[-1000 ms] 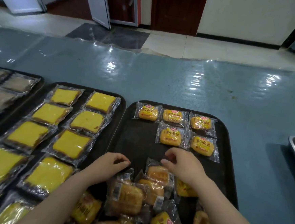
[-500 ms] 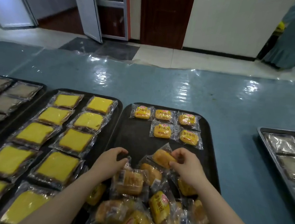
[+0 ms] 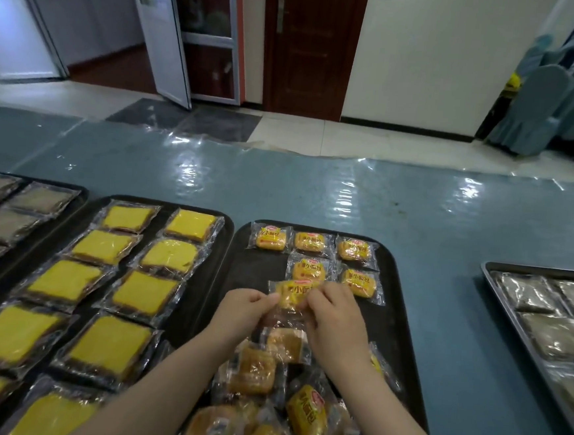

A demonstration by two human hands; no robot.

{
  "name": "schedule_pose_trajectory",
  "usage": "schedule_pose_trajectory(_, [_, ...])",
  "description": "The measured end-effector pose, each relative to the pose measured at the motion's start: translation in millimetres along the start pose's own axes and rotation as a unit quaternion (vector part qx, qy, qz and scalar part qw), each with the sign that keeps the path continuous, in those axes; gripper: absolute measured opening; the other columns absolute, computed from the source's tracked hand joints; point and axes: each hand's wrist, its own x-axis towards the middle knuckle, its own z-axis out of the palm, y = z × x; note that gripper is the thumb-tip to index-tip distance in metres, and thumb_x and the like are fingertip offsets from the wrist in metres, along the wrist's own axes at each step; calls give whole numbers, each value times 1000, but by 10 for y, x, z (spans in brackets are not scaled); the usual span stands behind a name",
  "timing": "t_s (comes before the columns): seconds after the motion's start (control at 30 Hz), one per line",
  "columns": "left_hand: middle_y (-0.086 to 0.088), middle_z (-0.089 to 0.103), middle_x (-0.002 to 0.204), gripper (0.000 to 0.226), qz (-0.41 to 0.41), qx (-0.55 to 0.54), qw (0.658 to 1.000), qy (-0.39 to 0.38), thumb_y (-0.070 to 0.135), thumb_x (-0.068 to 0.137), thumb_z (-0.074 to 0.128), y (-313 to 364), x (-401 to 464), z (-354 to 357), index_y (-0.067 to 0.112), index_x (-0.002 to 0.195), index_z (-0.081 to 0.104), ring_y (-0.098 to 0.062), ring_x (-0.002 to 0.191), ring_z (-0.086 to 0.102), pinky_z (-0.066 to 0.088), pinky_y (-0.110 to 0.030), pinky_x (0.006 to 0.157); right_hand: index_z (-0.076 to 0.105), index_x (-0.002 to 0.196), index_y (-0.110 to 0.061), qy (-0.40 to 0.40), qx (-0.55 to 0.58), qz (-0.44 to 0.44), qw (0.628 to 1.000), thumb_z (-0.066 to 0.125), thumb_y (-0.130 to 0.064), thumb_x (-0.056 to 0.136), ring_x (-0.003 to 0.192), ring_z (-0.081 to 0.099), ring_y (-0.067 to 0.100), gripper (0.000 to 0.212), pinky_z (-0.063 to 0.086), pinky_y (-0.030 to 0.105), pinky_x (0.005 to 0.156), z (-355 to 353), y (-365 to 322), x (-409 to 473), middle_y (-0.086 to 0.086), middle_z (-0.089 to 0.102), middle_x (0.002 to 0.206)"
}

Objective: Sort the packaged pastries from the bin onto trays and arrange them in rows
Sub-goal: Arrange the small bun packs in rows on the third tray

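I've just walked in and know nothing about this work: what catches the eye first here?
Both hands, left hand and right hand, hold one small wrapped bun over the middle black tray. Behind it lie five placed buns in rows. On the left tray, bright yellow cake slices stand in two columns.

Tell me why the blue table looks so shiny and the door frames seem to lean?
Head view: white glare streaks on the clear plastic sheet covering the table, reflected room light; the wide-angle lens bends the doorway near the edges; wrappers on the yellow cakes glint too; the piled buns near the bottom edge look soft.
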Motion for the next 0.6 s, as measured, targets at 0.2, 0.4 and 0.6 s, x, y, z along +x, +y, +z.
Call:
schedule_pose_trajectory(0.2, [-5, 65, 69, 11, 23, -44, 998, 43, 15, 91, 55, 112, 53, -31, 9, 84, 61, -3, 49, 58, 41, -15, 44, 55, 85, -43, -110, 196, 183, 957, 64, -6, 79, 122, 29, -6, 38, 28, 21, 102, -2, 71, 63, -26, 39, 125])
schedule_pose_trajectory(0.4, [-2, 63, 67, 9, 44, -25, 998, 37, 11, 91, 56, 74, 121, -193, 9, 83, 60, -7, 53, 59, 50, -24, 53, 62, 99, -24, -75, 433, 380, 814, 62, -14, 90, 75, 66, 4, 13, 54, 21, 67, -9, 52, 175, -1, 67, 98])
schedule_pose_trajectory(0.6, [-6, 71, 85, 17, -6, -76, 997, 15, 6, 84, 66, -106, 276, -317, 18, 94, 61, -14, 73, 70, 51, -22, 58, 67, 84, -13, -89, 408, 406, 813, 72, -3, 80, 61, 59, 10, 12, 54, 25, 61, 160, 124, 287, 4, 65, 78])
